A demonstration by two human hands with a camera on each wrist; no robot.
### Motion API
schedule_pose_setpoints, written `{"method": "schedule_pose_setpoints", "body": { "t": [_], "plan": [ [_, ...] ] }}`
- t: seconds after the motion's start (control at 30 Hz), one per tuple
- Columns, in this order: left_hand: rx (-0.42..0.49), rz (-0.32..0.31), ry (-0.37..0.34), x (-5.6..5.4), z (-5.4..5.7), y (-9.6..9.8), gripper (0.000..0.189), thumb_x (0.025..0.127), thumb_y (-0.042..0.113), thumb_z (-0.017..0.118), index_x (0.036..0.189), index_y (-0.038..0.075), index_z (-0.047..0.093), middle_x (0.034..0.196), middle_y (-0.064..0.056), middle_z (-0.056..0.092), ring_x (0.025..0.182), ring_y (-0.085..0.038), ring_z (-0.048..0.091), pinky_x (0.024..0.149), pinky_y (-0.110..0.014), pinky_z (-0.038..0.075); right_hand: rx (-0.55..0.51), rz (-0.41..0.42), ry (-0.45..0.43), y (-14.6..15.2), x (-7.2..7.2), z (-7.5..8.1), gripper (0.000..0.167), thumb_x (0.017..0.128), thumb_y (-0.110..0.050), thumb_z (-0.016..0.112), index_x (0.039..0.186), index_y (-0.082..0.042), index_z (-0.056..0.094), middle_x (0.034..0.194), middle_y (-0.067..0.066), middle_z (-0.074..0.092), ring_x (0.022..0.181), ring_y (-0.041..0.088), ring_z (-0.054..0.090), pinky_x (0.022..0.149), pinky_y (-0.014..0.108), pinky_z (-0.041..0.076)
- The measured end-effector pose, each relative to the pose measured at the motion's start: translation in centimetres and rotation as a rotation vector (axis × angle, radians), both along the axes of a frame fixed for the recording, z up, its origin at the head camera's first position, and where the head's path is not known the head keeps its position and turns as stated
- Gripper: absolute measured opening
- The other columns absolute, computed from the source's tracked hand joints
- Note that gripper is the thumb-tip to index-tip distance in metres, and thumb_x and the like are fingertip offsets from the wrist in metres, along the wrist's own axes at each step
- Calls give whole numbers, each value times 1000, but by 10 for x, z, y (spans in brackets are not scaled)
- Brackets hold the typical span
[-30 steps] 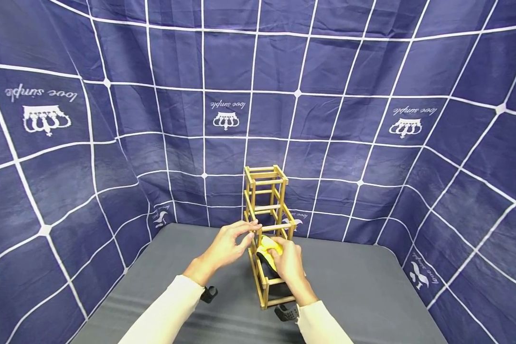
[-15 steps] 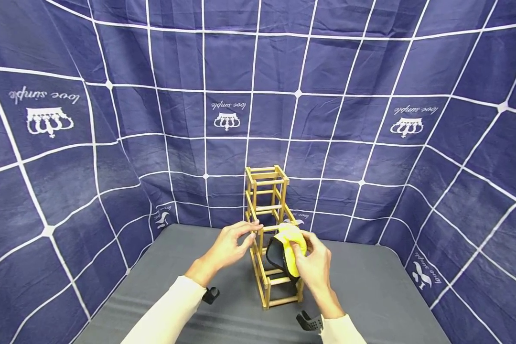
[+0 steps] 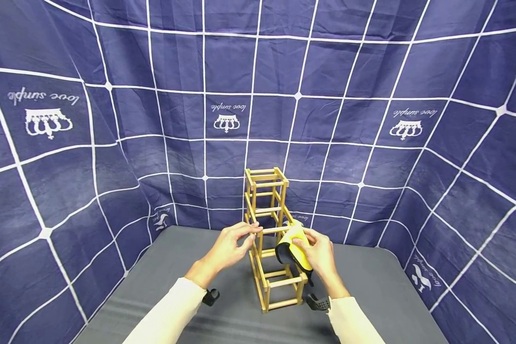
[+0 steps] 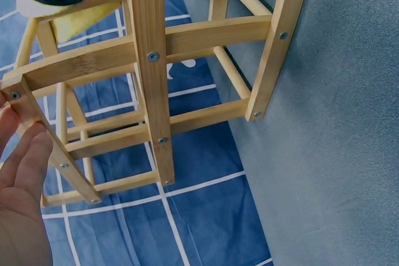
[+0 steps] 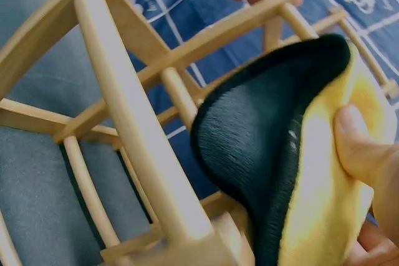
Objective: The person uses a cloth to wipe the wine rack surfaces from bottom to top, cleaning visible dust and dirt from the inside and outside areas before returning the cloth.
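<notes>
A stepped wooden rack (image 3: 284,283) of slats and round rods stands on the grey surface. My left hand (image 3: 230,244) holds a corner post at its middle tier, thumb and fingers at either side of the post end (image 4: 19,95). My right hand (image 3: 320,253) pinches a folded microfibre cloth (image 3: 299,239), yellow on one face and dark grey on the other, with a black edge. The cloth drapes at the right side of the rack, beside the lower tier's rail. In the right wrist view the thumb presses on the yellow face of the cloth (image 5: 324,185).
A blue curtain (image 3: 327,62) with white grid lines hangs behind the rack and along both sides. The grey table surface (image 3: 361,286) extends around the rack. A black strap (image 3: 318,302) is on the right wrist and another strap (image 3: 210,297) on the left.
My right hand has drawn the cloth out from inside the lower tier to the rack's right side, baring the lower rods. My left hand stays at the same corner.
</notes>
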State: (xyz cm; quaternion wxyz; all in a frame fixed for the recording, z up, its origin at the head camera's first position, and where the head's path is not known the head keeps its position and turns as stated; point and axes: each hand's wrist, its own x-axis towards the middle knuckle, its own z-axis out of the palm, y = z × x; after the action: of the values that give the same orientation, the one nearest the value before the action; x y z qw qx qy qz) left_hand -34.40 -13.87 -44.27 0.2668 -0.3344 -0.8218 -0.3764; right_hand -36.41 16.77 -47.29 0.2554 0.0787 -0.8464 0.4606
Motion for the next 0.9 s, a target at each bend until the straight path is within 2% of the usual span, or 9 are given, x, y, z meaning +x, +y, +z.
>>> {"method": "schedule_pose_setpoints", "body": {
  "t": [0.1,0.23,0.37,0.5,0.6,0.77,0.9],
  "plan": [
    [-2,-12,-5,0,-1,2,28,110,0,75,134,8,86,137,-8,85,138,-29,81,118,-44,66,70,-38,59,-7,-2,-1,40,88,-29,104,123,-14,91,106,6,92,90,20,85,75,33,61],
    [15,-14,12,-2,0,1,27,108,-2,75,132,7,87,134,-8,86,137,-31,81,116,-42,67,118,-61,106,-14,-5,0,36,87,-31,105,113,-11,91,93,6,90,84,27,83,76,44,61],
    [21,-11,24,-2,0,-1,27,108,-3,76,130,7,87,132,-8,86,136,-31,81,114,-42,67,160,-57,49,-17,-6,-6,34,85,-29,105,108,-9,90,93,6,89,81,26,77,77,46,60],
    [5,-2,6,-2,-3,-1,28,108,-2,76,131,7,87,132,-8,86,138,-29,80,115,-41,67,198,-62,-23,-17,-5,-16,37,83,-27,106,111,-8,92,99,7,90,83,26,76,78,45,60],
    [-1,4,14,-2,-7,1,28,107,-3,76,131,7,86,132,-8,85,138,-30,81,114,-40,68,181,-60,-5,-14,-4,-22,38,84,-26,106,115,-10,92,102,8,91,85,27,78,78,45,61],
    [-16,7,39,0,-9,4,29,105,-4,78,132,5,85,133,-10,84,137,-32,81,112,-43,69,97,-98,132,-3,3,-27,36,83,-19,107,115,-12,93,102,8,92,84,26,82,73,40,62],
    [-19,19,43,1,-8,5,29,105,-3,79,132,5,85,135,-10,84,136,-32,81,109,-43,71,29,-143,351,6,7,-18,34,84,-5,102,115,-9,92,106,9,91,88,32,85,75,33,60]
  ]
}}
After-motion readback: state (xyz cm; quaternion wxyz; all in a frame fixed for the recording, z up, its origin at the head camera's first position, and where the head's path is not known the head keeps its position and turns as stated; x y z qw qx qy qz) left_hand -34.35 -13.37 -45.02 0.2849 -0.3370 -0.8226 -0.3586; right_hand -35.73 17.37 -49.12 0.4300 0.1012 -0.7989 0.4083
